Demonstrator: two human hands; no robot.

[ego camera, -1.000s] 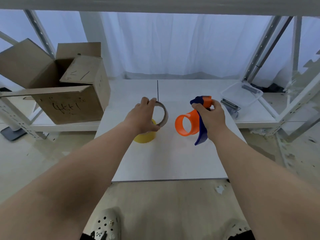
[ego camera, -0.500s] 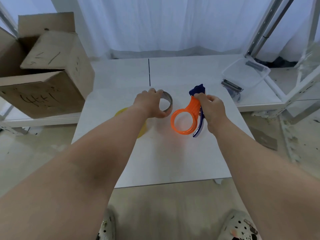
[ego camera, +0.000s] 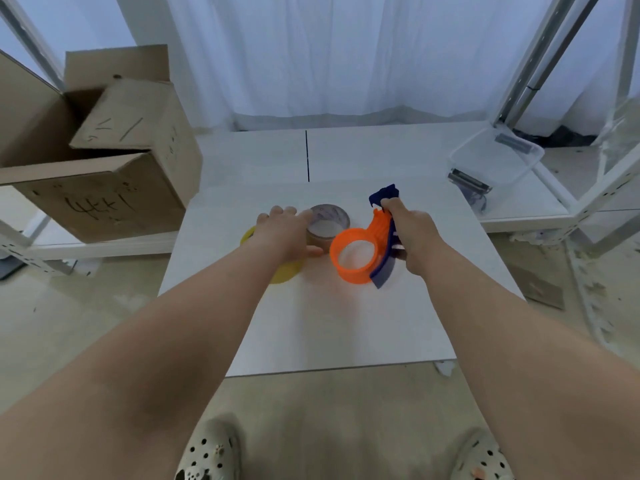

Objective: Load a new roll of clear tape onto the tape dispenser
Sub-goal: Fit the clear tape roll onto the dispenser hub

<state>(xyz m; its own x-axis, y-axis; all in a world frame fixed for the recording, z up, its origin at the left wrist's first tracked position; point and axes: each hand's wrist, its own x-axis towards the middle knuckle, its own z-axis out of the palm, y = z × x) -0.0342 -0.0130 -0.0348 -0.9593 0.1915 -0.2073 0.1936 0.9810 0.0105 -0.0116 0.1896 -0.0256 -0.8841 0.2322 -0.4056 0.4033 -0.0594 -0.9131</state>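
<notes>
Left hand [ego camera: 285, 232] is curled round the side of the tape roll [ego camera: 341, 220], which sits flat on the white table [ego camera: 329, 323] about mid-table, just left of the dispenser. Right hand [ego camera: 414, 235] grips the handle of the orange-and-blue dispenser [ego camera: 377, 230], ring end touching the table. There's a yellow roll [ego camera: 285, 273] partly hidden under the left wrist (different tape, looks like).

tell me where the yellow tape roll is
In the head view the yellow tape roll lies left of centre on the white table, partly hidden under the left hand.
</notes>
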